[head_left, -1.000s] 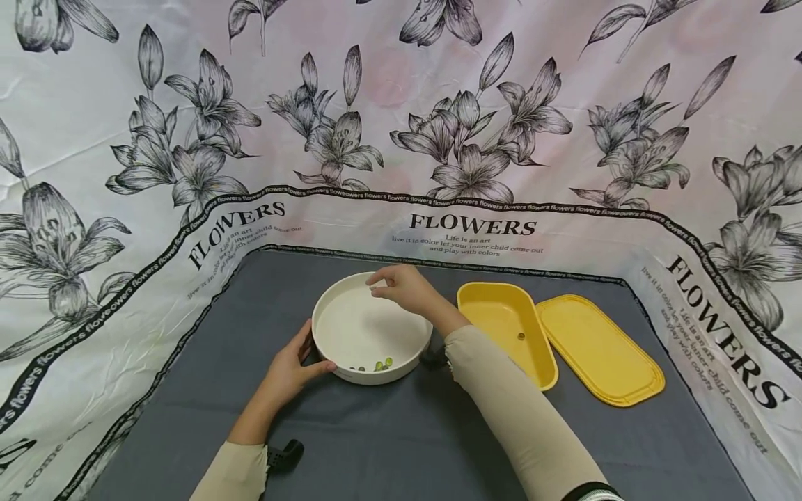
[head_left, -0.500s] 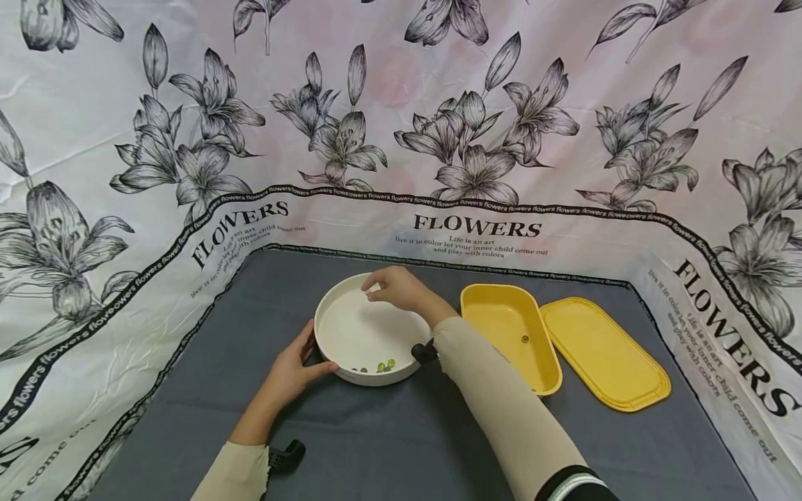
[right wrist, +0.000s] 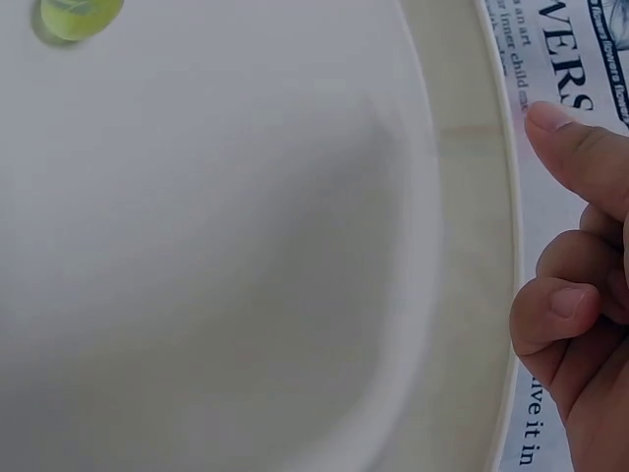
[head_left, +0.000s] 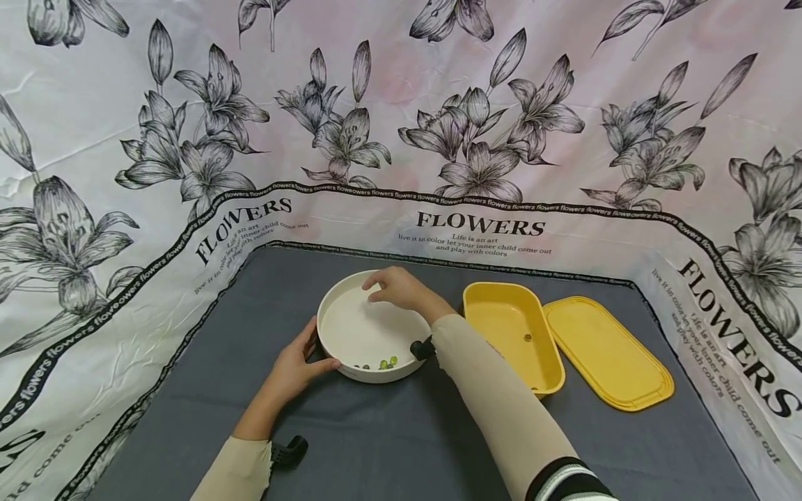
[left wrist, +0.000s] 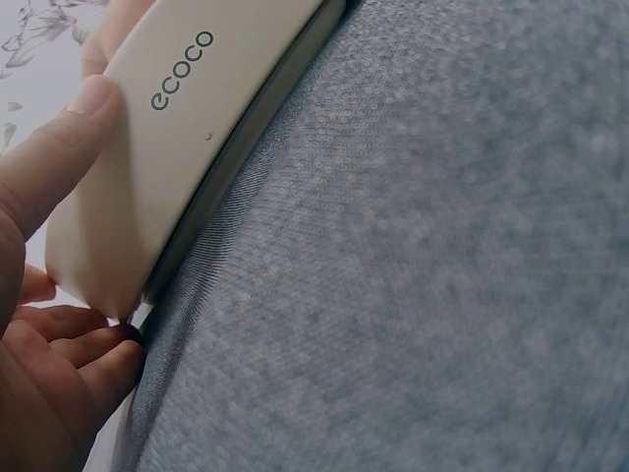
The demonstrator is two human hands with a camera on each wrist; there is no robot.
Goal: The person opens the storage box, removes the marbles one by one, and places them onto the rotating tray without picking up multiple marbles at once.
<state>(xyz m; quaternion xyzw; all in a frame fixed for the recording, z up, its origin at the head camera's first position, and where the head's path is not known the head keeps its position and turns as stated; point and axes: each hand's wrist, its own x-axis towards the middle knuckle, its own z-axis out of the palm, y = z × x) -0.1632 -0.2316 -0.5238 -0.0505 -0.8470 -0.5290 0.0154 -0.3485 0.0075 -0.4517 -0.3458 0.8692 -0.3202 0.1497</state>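
Observation:
A round white dish (head_left: 351,327) stands on the grey cloth, with green marbles (head_left: 388,362) and dark ones (head_left: 366,367) gathered along its near side. My left hand (head_left: 294,369) grips the dish's left side. In the left wrist view the thumb (left wrist: 59,147) lies against the outer wall, while other fingers curl at its lower edge. Over the dish's far part hangs my right hand (head_left: 401,287), fingers loosely bent. The right wrist view shows a gap between its upper digit and the curled fingers (right wrist: 555,305), with no object between them. One green marble (right wrist: 81,15) lies at that view's corner.
Right of the dish sits a yellow box (head_left: 501,306), partly behind the right sleeve, with a small brownish marble (head_left: 528,337) inside. Beside it lies a flat yellow lid (head_left: 610,355). A flower-printed cloth (head_left: 401,139) rises behind and around the grey surface (head_left: 376,438).
My right wrist has shifted slightly left and its fingers bend a little more than a second ago. The left hand keeps its place on the dish. The head view has shifted slightly.

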